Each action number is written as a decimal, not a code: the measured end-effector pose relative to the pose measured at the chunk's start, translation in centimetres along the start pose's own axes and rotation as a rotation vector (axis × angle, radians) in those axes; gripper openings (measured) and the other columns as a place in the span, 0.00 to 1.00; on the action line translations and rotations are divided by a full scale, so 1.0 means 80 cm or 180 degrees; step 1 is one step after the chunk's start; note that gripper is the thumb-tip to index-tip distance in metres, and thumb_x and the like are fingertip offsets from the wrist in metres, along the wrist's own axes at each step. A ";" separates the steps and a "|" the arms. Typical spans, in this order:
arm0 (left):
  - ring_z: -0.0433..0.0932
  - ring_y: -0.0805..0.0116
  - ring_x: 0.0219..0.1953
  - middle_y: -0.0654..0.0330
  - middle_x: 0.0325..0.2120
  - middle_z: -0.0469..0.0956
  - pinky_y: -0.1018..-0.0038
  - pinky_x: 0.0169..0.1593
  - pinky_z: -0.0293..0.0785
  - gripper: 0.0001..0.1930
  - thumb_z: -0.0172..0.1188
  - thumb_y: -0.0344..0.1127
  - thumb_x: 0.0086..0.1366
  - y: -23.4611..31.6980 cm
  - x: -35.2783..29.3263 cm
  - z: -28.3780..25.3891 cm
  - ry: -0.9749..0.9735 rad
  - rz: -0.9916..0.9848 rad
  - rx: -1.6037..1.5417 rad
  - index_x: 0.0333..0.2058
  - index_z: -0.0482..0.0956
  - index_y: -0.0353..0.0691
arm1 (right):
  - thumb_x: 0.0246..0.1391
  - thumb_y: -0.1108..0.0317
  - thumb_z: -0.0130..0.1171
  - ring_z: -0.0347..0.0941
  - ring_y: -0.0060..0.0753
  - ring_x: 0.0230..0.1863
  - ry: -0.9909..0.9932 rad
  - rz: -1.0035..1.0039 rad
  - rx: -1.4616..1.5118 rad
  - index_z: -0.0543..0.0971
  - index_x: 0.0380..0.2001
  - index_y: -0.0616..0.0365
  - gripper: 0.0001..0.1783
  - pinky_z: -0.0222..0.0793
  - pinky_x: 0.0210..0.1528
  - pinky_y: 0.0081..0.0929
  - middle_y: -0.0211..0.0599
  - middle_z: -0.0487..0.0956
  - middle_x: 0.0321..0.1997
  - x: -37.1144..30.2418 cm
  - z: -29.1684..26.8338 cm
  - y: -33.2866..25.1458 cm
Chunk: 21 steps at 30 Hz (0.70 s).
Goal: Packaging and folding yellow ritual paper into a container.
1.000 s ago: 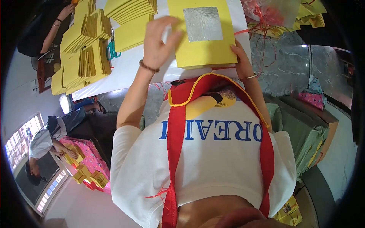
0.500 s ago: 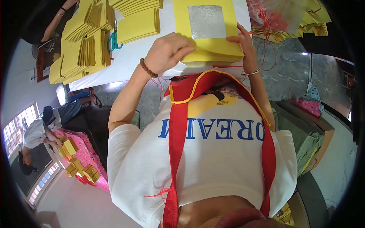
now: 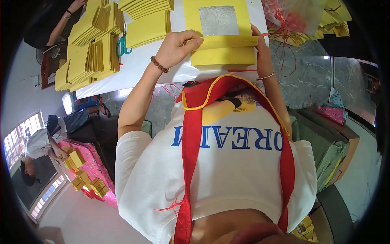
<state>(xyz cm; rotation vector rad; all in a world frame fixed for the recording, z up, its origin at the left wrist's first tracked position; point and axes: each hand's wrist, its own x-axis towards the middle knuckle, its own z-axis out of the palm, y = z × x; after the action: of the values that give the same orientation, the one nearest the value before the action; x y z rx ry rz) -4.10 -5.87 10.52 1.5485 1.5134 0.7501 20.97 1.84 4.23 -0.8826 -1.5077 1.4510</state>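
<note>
To the left of the left hand [image 3: 178, 49], folded yellow bundles [image 3: 148, 30] lie on the white table [image 3: 134, 67]; farther left are teal-handled scissors [image 3: 124, 46], then fanned yellow stacks [image 3: 91, 61]. Beyond these, at the far left, is another person's hand [image 3: 76, 6]. Ahead and to the right of the right hand [image 3: 263, 46] is a clear plastic bag [image 3: 298, 16] with red contents; red strings [image 3: 284, 53] hang just right of that hand. Blue capital letters [image 3: 227, 137], inverted in this view, mark the white shirt [image 3: 239, 179] behind both hands; red apron straps [image 3: 191, 158] flank them. The yellow sheet [image 3: 227, 41], bearing a silver square [image 3: 219, 20], lies between the hands on a yellow paper stack [image 3: 221, 59], its near edge folded up. The left thumb and fingers pinch the fold's left end. The right hand borders its right end; partial concealment prevents determining its grip.
</note>
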 end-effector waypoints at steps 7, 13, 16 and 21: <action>0.67 0.84 0.26 0.69 0.20 0.71 0.84 0.32 0.65 0.11 0.52 0.35 0.60 -0.002 -0.001 0.004 0.0105 -0.0020 -0.0071 0.28 0.74 0.32 | 0.61 0.57 0.34 0.58 0.28 0.57 -0.0017 0.0025 -0.0023 0.60 0.56 0.62 0.26 0.50 0.59 0.23 0.39 0.64 0.55 -0.002 0.003 -0.005; 0.69 0.79 0.27 0.65 0.22 0.72 0.81 0.33 0.65 0.10 0.52 0.34 0.59 0.002 -0.006 0.005 0.0134 0.0256 -0.0009 0.28 0.73 0.31 | 0.61 0.56 0.34 0.59 0.27 0.56 0.0060 0.0050 0.0049 0.61 0.56 0.62 0.26 0.50 0.58 0.23 0.39 0.66 0.54 -0.001 0.004 -0.002; 0.70 0.75 0.28 0.61 0.23 0.73 0.79 0.34 0.66 0.09 0.51 0.33 0.58 -0.002 -0.008 0.004 0.0125 0.0535 0.0147 0.28 0.73 0.30 | 0.61 0.55 0.32 0.60 0.27 0.56 0.0079 -0.0002 -0.0134 0.61 0.56 0.63 0.27 0.50 0.58 0.23 0.38 0.66 0.55 -0.001 0.003 0.002; 0.70 0.72 0.29 0.59 0.24 0.72 0.78 0.35 0.66 0.09 0.50 0.32 0.57 -0.002 -0.009 0.003 0.0102 0.0524 0.0146 0.28 0.73 0.30 | 0.61 0.53 0.28 0.60 0.28 0.56 0.0033 0.0293 0.0278 0.65 0.52 0.65 0.28 0.52 0.58 0.25 0.38 0.63 0.58 -0.002 0.006 -0.003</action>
<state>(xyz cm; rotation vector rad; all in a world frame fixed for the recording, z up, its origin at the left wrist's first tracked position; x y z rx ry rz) -4.00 -6.63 10.37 1.7185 1.4477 0.8422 20.65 1.49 4.43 -0.9154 -1.4011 1.5645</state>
